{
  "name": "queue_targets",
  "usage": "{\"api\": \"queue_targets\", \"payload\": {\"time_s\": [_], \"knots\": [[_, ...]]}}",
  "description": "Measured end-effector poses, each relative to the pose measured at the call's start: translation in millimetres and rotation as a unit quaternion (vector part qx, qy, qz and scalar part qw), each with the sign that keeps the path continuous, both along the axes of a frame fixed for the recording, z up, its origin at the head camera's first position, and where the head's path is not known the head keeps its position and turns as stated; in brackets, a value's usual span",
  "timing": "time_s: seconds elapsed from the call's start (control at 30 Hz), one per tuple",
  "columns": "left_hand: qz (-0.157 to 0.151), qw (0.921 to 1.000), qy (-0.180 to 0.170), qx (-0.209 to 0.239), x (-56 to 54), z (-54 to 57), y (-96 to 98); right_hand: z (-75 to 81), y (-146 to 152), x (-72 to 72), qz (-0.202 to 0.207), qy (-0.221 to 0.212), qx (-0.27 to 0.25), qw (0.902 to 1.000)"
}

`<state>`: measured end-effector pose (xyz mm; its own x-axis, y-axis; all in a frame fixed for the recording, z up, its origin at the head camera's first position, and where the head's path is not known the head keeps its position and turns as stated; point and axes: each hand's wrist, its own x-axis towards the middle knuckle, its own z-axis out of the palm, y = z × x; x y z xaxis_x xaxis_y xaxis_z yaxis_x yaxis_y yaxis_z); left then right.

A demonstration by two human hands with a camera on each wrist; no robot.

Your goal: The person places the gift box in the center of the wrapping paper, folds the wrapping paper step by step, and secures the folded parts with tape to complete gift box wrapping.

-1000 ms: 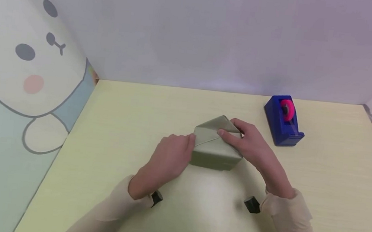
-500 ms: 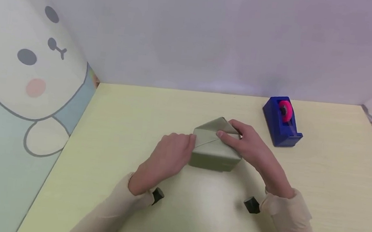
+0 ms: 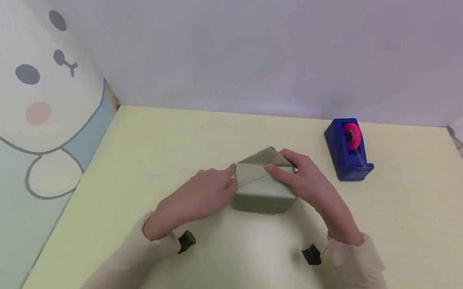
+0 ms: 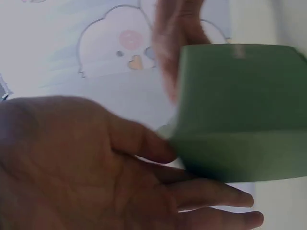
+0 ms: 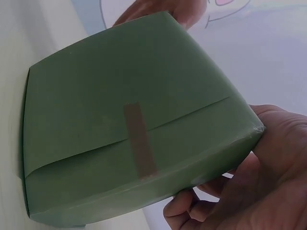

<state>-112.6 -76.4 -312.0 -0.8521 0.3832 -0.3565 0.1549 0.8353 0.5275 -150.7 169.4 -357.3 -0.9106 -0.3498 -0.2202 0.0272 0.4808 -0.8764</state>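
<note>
A box wrapped in green paper (image 3: pixel 266 185) is held above the table, with a pointed folded flap and a slanting paper edge at its top in the head view. My right hand (image 3: pixel 309 180) grips its right side, thumb on top and fingers curled behind. On the face seen from the right wrist, a reddish strip of tape (image 5: pixel 139 141) crosses the paper seam. My left hand (image 3: pixel 204 190) is at the box's left side, its fingertips touching the edge. From the left wrist, that hand's fingers (image 4: pixel 216 194) look mostly straight beside the box corner.
A blue tape dispenser (image 3: pixel 349 151) with a pink roll stands at the back right of the pale wooden table (image 3: pixel 164 142). A grey-white wall (image 3: pixel 233 42) rises behind. A cartoon-printed panel (image 3: pixel 21 110) borders the left side. Dark wrist-worn pieces show below both hands.
The left hand has shifted slightly left and its fingers have spread from their earlier closed pose at the box edge. The right hand keeps its grip. The whole view drifts a little.
</note>
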Motion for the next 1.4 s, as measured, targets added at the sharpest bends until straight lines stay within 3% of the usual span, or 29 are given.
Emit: {"api": "queue_targets", "payload": {"time_s": [0.1, 0.23, 0.33, 0.43, 0.53, 0.63, 1.0, 1.2, 1.3, 1.4], "knots": [[0.006, 0.9985, -0.003, 0.055, -13.7, 2.1, -0.3, 2.0, 2, -0.6, 0.002, 0.001, 0.004, 1.0000], [-0.003, 0.9863, 0.009, 0.164, -36.0, -21.8, 7.8, 0.5, 2, -0.8, 0.003, 0.001, 0.004, 1.0000], [0.012, 0.9722, -0.007, 0.234, -44.2, -42.1, 12.8, -1.5, 0, -0.5, 0.004, 0.008, 0.001, 1.0000], [0.047, 0.9544, -0.025, 0.294, -45.5, -54.4, 13.0, -1.6, -2, 0.1, 0.003, 0.031, -0.004, 0.9995], [0.074, 0.9336, -0.051, 0.347, -44.8, -61.2, 11.7, -0.4, -5, 0.7, -0.004, 0.064, -0.004, 0.9979], [0.082, 0.9201, -0.066, 0.377, -44.7, -63.7, 11.8, 1.1, -7, 1.7, -0.017, 0.096, 0.004, 0.9953], [0.078, 0.9259, -0.039, 0.368, -45.2, -64.1, 13.1, 14.3, 2, 7.7, -0.069, 0.172, 0.028, 0.9823], [0.080, 0.9217, -0.037, 0.378, -45.0, -63.7, 14.0, 20.5, 15, 8.5, -0.106, 0.189, 0.009, 0.9762], [0.077, 0.9202, -0.033, 0.382, -45.2, -64.3, 13.9, 19.9, 15, 8.1, -0.094, 0.204, 0.003, 0.9744], [0.062, 0.9206, -0.025, 0.385, -45.6, -64.5, 13.7, 19.9, 4, 5.6, -0.046, 0.205, 0.018, 0.9775]]}}
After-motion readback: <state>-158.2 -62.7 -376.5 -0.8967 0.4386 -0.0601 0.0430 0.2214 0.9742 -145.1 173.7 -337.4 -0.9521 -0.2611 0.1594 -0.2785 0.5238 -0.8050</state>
